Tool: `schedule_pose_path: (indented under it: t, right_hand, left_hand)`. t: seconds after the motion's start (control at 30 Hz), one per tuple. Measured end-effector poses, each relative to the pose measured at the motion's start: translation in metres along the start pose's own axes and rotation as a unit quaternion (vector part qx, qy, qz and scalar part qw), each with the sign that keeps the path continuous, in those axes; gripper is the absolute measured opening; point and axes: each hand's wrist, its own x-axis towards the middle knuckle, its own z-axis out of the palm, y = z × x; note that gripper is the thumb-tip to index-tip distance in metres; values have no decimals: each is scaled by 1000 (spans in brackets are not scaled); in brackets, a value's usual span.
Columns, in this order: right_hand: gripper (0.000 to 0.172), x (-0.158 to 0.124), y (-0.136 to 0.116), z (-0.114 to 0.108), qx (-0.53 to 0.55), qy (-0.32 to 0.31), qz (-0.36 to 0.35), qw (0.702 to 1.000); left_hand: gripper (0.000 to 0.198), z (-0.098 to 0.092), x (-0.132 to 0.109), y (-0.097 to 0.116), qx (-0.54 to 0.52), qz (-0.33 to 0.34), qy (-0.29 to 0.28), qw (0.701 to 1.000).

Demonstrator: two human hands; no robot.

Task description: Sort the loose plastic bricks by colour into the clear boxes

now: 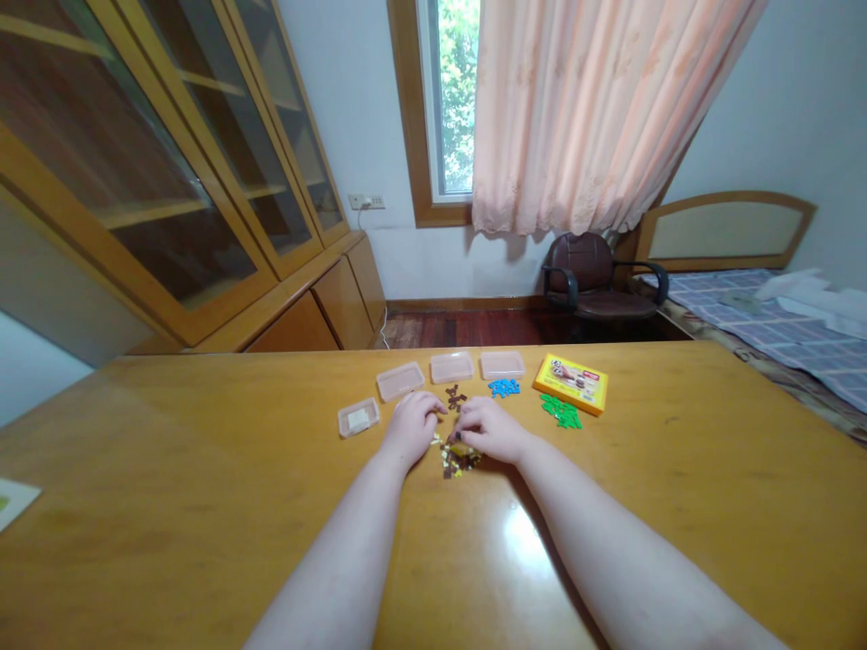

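A mixed pile of small plastic pieces (pixel 450 467), brown, pale cream and yellow, lies on the wooden table between my hands. My left hand (pixel 410 426) rests at the pile's left side, its fingers loosely bent and apart, with nothing visible in them. Over the pile's upper right, my right hand (pixel 491 428) has its fingertips pinched together. Something dark shows at those fingertips, too small to make out. Just beyond the hands sits a group of brown pieces (pixel 455 397). Blue pieces (pixel 505 388) and green pieces (pixel 561 412) form separate heaps to the right.
Three clear plastic trays, a left one (pixel 399 383), a middle one (pixel 452 367) and a right one (pixel 502 365), line the far edge. A smaller tray (pixel 345 428) holds whitish pieces. A yellow box (pixel 573 384) lies right. Beyond the table (pixel 271 487) stands a chair (pixel 592 275).
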Motion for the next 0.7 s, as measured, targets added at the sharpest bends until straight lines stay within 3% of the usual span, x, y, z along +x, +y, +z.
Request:
schedule_pose_path:
  t: [0.23, 0.5, 0.7]
  right_hand:
    - [14, 0, -12, 5, -71, -25, -13, 997]
    - [23, 1, -1, 2, -174, 32, 126, 976]
    - [33, 2, 9, 0, -129, 93, 168, 973]
  left_hand:
    - [26, 2, 1, 0, -6, -28, 0, 1000]
    - [28, 2, 2, -2, 0, -34, -20, 999]
    - [29, -2, -3, 8, -3, 46, -100, 994]
